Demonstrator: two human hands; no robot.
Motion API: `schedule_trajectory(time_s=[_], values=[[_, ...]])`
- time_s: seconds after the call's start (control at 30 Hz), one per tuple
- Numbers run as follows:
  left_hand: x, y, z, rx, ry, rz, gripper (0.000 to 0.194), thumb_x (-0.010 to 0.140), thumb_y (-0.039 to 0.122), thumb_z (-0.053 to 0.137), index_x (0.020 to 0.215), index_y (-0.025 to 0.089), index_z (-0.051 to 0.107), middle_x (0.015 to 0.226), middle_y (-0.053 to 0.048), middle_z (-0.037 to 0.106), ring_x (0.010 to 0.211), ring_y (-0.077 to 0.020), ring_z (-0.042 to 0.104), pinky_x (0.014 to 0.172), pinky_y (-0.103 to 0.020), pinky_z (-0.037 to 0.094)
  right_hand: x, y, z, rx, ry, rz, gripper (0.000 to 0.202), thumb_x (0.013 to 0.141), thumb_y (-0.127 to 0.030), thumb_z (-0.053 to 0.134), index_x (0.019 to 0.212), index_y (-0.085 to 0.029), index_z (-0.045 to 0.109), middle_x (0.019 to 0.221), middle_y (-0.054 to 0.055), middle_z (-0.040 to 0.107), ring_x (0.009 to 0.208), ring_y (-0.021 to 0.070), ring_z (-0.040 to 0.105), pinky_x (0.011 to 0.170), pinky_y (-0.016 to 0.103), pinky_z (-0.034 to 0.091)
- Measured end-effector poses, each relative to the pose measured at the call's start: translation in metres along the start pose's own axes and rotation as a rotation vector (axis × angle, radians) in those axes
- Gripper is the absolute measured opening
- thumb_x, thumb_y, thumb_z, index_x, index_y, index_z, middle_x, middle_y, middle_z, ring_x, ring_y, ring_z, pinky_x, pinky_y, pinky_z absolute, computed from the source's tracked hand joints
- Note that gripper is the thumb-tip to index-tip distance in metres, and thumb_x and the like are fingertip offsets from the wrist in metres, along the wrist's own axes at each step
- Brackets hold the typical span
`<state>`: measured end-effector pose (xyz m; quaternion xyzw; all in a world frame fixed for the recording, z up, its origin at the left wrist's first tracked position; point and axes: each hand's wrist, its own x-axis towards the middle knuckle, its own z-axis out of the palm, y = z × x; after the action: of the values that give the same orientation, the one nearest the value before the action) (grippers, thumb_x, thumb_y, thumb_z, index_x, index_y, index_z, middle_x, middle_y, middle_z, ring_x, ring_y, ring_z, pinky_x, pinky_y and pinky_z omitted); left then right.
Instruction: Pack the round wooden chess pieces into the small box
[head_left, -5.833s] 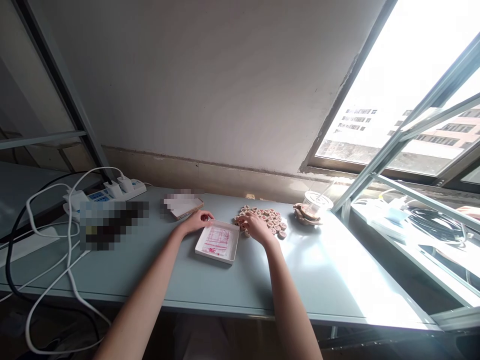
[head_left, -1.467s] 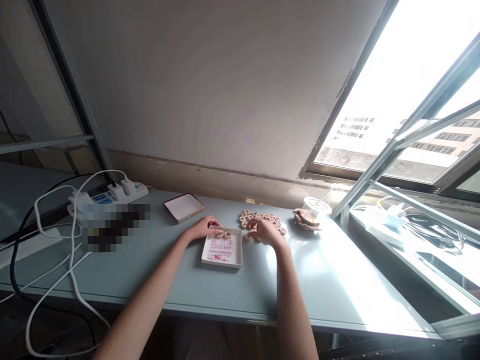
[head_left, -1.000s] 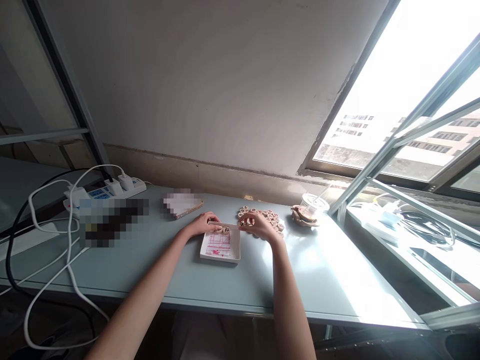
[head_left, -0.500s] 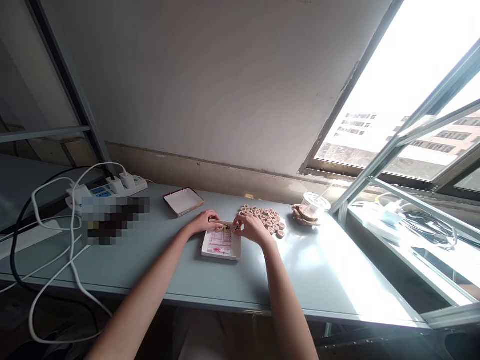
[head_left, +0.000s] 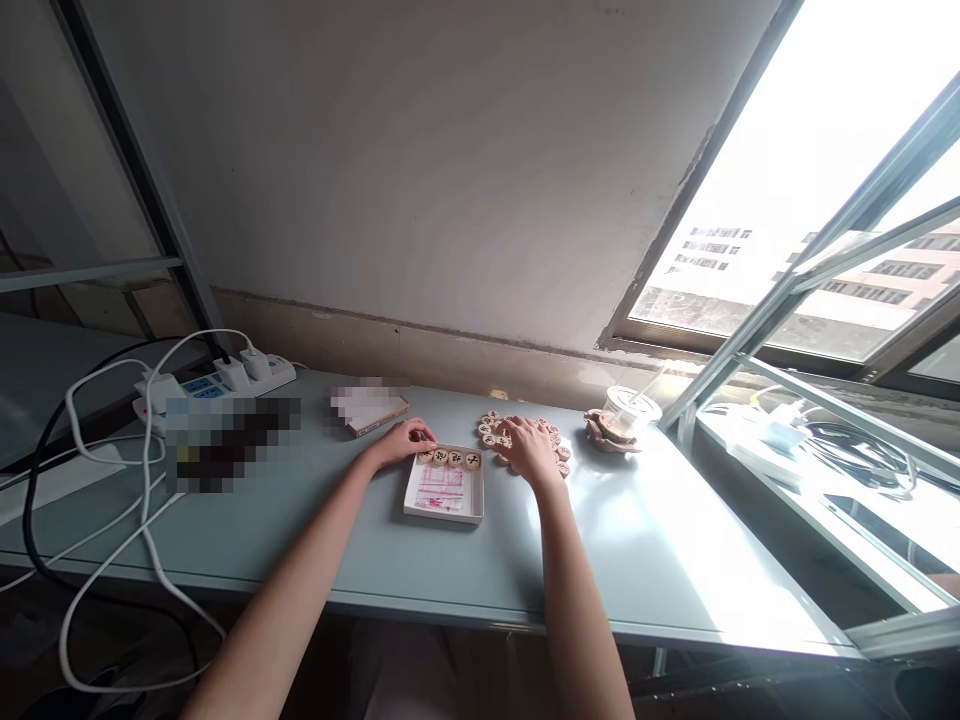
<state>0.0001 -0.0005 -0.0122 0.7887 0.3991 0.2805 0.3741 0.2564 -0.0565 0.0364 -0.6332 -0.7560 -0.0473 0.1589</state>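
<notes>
Head view; clock read from the white tray (head_left: 442, 516) before me.

- White tray: one, shallow, flat on the blue-grey table (head_left: 442, 570); a sheet (head_left: 440, 488) with red lines lies inside.
- Row of discs (head_left: 455, 459): four, round, wooden, black characters uppermost, along the tray's twelve o'clock wall.
- My left hand (head_left: 401, 442): at the ten-to-eleven o'clock corner, fingers loosely curled, a digit over part of the leftmost disc; whether it grips or merely touches I cannot tell.
- Loose discs (head_left: 487, 422): a cluster at two o'clock, near the tray, marked in black or red.
- My right hand (head_left: 531, 445): above this cluster, palm down, fingers partly spread and bent; any disc beneath the fingertips is hidden, so its hold I cannot tell.
- Open box part (head_left: 384, 408): one, white inside, partly blurred, between ten and eleven o'clock.
- Lidded cup (head_left: 634, 403): one, clear, with straw, two o'clock, beyond the cluster; a brown, irregular object (head_left: 609, 436) just beside or beneath it.
- Power strip (head_left: 201, 385): one, ten o'clock, well apart, plugs fitted.
</notes>
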Motion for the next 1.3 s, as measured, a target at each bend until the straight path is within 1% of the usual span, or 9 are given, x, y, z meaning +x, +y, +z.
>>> schedule_trajectory(time_s=[0.13, 0.3, 0.5, 0.63, 0.77, 0.97, 1.13, 1.2, 1.3], values=[[0.003, -0.008, 0.003, -0.006, 0.013, -0.002, 0.031, 0.068, 0.046, 0.061, 0.076, 0.017, 0.065, 0.093, -0.006, 0.056, 0.078, -0.0171, 0.053, 0.072, -0.029, 0.044, 0.001, 0.007, 0.015, -0.058, -0.052, -0.025, 0.021, 0.08, -0.033, 0.058, 0.099, -0.023, 0.062, 0.103, 0.007, 0.058, 0.101, 0.0229, 0.048, 0.088, 0.034, 0.029], [0.005, -0.012, 0.005, 0.002, 0.016, -0.011, 0.031, 0.068, 0.046, 0.061, 0.076, 0.016, 0.066, 0.093, -0.006, 0.057, 0.079, -0.0176, 0.053, 0.073, -0.03, 0.044, 0.003, 0.002, 0.023, -0.07, -0.026, -0.071, 0.024, 0.082, -0.03, 0.056, 0.104, -0.022, 0.06, 0.106, 0.008, 0.056, 0.103, 0.0226, 0.045, 0.088, 0.034, 0.031], [0.005, -0.013, 0.005, -0.003, 0.057, -0.01, 0.03, 0.068, 0.046, 0.061, 0.073, 0.016, 0.065, 0.09, -0.006, 0.057, 0.08, -0.0178, 0.053, 0.075, -0.03, 0.044, 0.001, -0.003, 0.023, -0.034, -0.033, -0.047, 0.019, 0.08, -0.029, 0.057, 0.097, -0.02, 0.06, 0.104, 0.009, 0.057, 0.104, 0.0238, 0.044, 0.086, 0.034, 0.032], [0.005, -0.012, 0.005, 0.008, 0.089, -0.039, 0.033, 0.067, 0.048, 0.061, 0.075, 0.016, 0.065, 0.089, -0.006, 0.058, 0.08, -0.019, 0.054, 0.074, -0.031, 0.044, 0.001, -0.002, 0.019, 0.008, -0.07, -0.043, 0.018, 0.079, -0.032, 0.058, 0.093, -0.021, 0.06, 0.099, 0.006, 0.059, 0.101, 0.0218, 0.047, 0.085, 0.034, 0.031], [0.005, -0.011, 0.003, 0.005, 0.078, -0.031, 0.033, 0.069, 0.048, 0.059, 0.078, 0.016, 0.065, 0.089, -0.006, 0.06, 0.082, -0.0194, 0.055, 0.075, -0.03, 0.044, 0.002, -0.007, 0.008, 0.13, -0.017, -0.022, 0.018, 0.077, -0.035, 0.059, 0.089, -0.022, 0.061, 0.093, 0.004, 0.06, 0.094, 0.0195, 0.049, 0.081, 0.03, 0.033], [0.007, -0.014, 0.002, -0.035, 0.036, -0.032, 0.032, 0.072, 0.045, 0.055, 0.081, 0.016, 0.065, 0.094, -0.007, 0.061, 0.083, -0.019, 0.057, 0.077, -0.029, 0.044, 0.0, -0.04, -0.003, 0.326, -0.029, -0.213, 0.018, 0.079, -0.038, 0.057, 0.088, -0.023, 0.06, 0.085, 0.001, 0.061, 0.085, 0.0149, 0.052, 0.07, 0.023, 0.036], [0.005, -0.01, 0.0, -0.024, 0.027, -0.013, 0.028, 0.072, 0.04, 0.054, 0.08, 0.016, 0.066, 0.092, -0.006, 0.061, 0.084, -0.0201, 0.057, 0.078, -0.03, 0.044, -0.004, -0.075, 0.016, 0.388, -0.113, -0.322, 0.019, 0.079, -0.036, 0.059, 0.091, -0.022, 0.059, 0.086, 0.0, 0.062, 0.08, 0.0134, 0.055, 0.067, 0.022, 0.036], [0.004, -0.008, 0.0, -0.014, 0.028, -0.019, 0.027, 0.072, 0.038, 0.052, 0.079, 0.016, 0.066, 0.09, -0.006, 0.061, 0.083, -0.0202, 0.057, 0.077, -0.03, 0.044, -0.005, -0.084, 0.026, 0.349, -0.139, -0.317, 0.016, 0.08, -0.033, 0.058, 0.091, -0.022, 0.058, 0.085, 0.0, 0.063, 0.077, 0.0133, 0.056, 0.065, 0.022, 0.035], [0.003, -0.004, -0.001, 0.0, 0.028, -0.031, 0.026, 0.072, 0.037, 0.051, 0.079, 0.016, 0.065, 0.092, -0.006, 0.061, 0.085, -0.02, 0.057, 0.078, -0.029, 0.044, -0.006, -0.088, 0.035, 0.28, -0.111, -0.309, 0.02, 0.08, -0.032, 0.058, 0.098, -0.022, 0.056, 0.085, 0.001, 0.064, 0.078, 0.0149, 0.057, 0.068, 0.024, 0.034]])
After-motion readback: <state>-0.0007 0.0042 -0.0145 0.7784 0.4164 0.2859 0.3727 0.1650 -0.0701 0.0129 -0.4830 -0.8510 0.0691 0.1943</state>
